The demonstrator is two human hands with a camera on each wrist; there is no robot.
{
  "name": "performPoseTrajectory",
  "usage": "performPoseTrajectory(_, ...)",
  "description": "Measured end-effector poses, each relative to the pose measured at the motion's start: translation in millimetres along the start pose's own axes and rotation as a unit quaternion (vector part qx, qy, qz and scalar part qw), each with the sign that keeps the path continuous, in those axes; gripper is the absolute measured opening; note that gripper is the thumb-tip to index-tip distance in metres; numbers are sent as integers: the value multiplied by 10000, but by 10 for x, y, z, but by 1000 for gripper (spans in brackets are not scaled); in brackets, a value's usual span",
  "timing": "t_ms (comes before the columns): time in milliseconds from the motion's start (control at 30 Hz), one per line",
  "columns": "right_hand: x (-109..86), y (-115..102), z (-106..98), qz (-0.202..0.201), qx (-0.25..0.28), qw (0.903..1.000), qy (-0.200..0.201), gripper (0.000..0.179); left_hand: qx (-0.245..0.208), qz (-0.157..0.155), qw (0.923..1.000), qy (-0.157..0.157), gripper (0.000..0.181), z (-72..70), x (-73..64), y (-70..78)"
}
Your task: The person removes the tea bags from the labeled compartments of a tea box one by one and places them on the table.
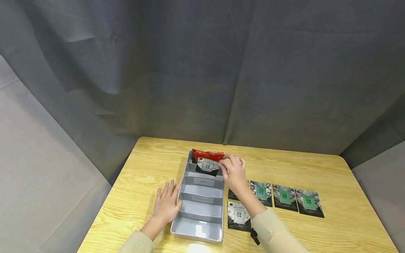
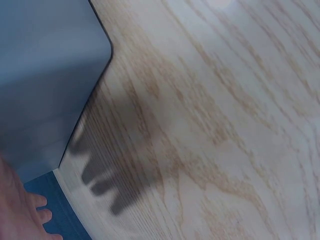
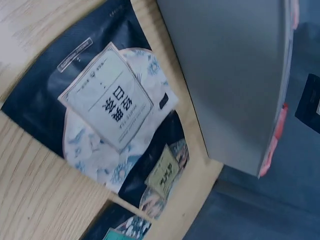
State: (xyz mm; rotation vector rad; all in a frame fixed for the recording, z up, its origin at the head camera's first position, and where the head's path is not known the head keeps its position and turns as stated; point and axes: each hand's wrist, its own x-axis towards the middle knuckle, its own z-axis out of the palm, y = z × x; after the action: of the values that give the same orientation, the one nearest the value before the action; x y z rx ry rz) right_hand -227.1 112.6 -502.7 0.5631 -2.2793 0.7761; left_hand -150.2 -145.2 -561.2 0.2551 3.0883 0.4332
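Between thumb and fingers, my right hand (image 1: 234, 173) pinches a white-and-black tea packet (image 1: 207, 166) by its right edge. The packet is upright at the second compartment from the far end of a grey divided tray (image 1: 197, 238); whether it touches the bottom cannot be seen. Red tea packets (image 1: 207, 154) stand in the farthest compartment, just behind it. My left hand (image 1: 166, 203) lies with spread, straight fingers along the tray's left side, its thumb and index finger near the rim. In the left wrist view, part of the left hand (image 2: 17, 215) shows beside the tray wall.
Right of the tray, a white-labelled tea packet (image 1: 239, 216) lies nearest. Beyond it runs a row of dark packets with green labels (image 1: 285, 197), one partly behind the right forearm. Labels (image 1: 203, 182) mark some dividers. A grey curtain (image 1: 190, 88) hangs behind the wooden table (image 1: 348, 211).
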Motion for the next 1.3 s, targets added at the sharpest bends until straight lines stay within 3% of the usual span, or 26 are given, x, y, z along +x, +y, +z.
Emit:
performPoseTrajectory(433,-199,177,-477,58,98,9971,748,5,39,24,10000,-53,66,-15,-5,3)
performPoseTrajectory(900,-762,519,-914,960,162,9941,482,11,33,3,10000,-46,67,16,0,-13)
performPoseTrajectory(1300,-1326,754,-1151,1845,-211,9826,-11,13,48,-16,10000,-85,66,-11,-5,9)
